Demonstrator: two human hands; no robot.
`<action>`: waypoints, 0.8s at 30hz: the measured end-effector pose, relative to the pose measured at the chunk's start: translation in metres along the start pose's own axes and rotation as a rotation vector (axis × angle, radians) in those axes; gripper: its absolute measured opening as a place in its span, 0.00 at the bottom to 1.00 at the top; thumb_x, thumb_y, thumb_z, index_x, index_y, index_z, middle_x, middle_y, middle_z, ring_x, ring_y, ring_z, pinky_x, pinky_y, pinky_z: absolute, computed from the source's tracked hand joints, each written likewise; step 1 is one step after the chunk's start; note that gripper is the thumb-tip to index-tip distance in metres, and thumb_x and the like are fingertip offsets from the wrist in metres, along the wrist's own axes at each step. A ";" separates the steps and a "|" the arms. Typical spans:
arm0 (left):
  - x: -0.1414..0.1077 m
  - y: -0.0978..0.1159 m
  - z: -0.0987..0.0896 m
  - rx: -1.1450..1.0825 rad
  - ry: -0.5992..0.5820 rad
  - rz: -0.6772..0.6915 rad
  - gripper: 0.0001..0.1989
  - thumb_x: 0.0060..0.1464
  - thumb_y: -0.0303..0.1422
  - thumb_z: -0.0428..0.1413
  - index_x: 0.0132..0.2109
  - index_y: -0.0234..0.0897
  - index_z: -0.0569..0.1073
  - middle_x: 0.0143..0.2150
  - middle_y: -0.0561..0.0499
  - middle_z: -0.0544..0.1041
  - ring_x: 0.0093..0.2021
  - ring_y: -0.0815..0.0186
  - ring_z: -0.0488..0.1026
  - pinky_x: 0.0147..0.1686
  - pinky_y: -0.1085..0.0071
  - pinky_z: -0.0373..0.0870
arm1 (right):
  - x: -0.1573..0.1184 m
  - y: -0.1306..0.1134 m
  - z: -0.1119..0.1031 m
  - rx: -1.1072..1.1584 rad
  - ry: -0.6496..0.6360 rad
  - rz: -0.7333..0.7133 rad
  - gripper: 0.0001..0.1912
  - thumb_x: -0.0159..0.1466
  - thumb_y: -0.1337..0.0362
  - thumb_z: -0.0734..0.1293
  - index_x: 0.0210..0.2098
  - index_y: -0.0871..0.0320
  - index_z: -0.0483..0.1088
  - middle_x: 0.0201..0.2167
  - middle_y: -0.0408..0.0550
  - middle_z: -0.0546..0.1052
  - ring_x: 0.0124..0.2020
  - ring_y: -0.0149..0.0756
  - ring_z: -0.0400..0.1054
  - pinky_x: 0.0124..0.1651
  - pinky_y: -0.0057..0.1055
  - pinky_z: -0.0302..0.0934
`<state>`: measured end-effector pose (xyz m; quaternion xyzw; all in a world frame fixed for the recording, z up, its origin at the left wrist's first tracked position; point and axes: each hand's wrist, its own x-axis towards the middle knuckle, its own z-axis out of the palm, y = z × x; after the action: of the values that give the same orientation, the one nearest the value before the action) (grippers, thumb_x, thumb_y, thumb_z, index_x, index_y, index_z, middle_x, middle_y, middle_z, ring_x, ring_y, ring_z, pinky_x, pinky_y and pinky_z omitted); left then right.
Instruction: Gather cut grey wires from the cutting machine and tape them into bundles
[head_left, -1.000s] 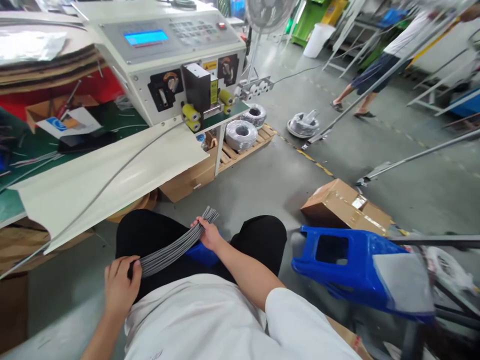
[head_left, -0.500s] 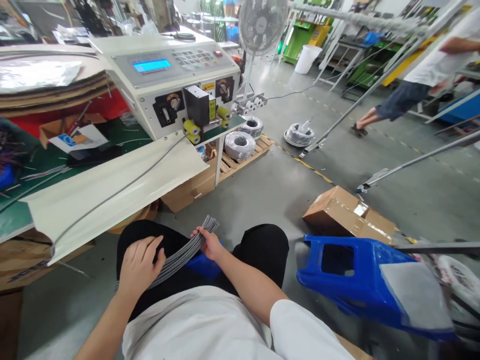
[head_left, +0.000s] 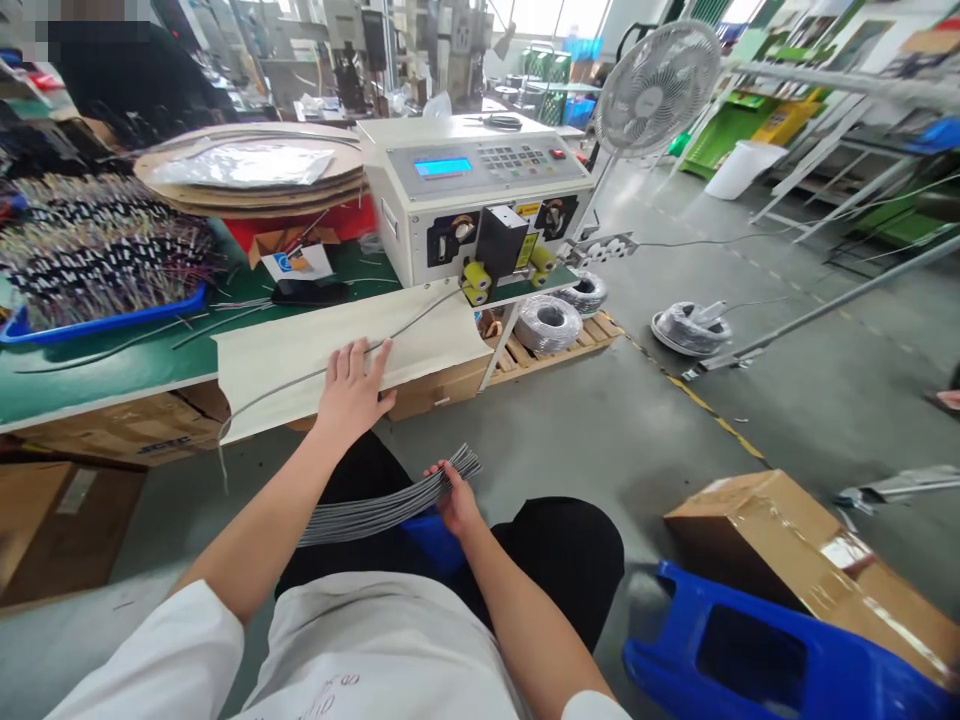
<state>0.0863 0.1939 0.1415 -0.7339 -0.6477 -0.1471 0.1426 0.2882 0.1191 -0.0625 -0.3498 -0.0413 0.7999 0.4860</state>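
Observation:
My right hand [head_left: 456,500] is closed around one end of a bundle of grey cables [head_left: 375,515], which lies across my lap. My left hand [head_left: 354,388] is open with its fingers spread, over the cream sheet [head_left: 300,340] and close to a single grey cable [head_left: 277,393]. That cable runs along the sheet up to the yellow-green rollers [head_left: 475,283] of a white machine [head_left: 420,205] with a lit blue display.
Left of the machine are round cardboard sheets [head_left: 255,190] and a blue tray [head_left: 112,325] of wires. Cable coils [head_left: 550,325] sit on a pallet. A fan [head_left: 658,90], a carton [head_left: 795,540] and a blue stool [head_left: 750,640] stand right. A person [head_left: 135,75] is back left.
My left hand has left the cable bundle and moved up over the cream sheet, fingers spread. The view has turned left. My right hand still holds the bundle.

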 end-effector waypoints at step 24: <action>-0.081 -0.029 -0.021 0.004 0.016 0.197 0.16 0.65 0.37 0.48 0.56 0.45 0.72 0.34 0.50 0.76 0.37 0.65 0.74 0.35 0.69 0.62 | 0.004 -0.002 0.004 0.029 0.019 -0.017 0.14 0.53 0.62 0.77 0.39 0.54 0.76 0.31 0.41 0.81 0.41 0.36 0.76 0.51 0.35 0.67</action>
<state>0.0469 0.1158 0.1291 -0.7927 -0.5713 -0.1368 0.1629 0.2859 0.1249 -0.0605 -0.3499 -0.0277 0.7929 0.4980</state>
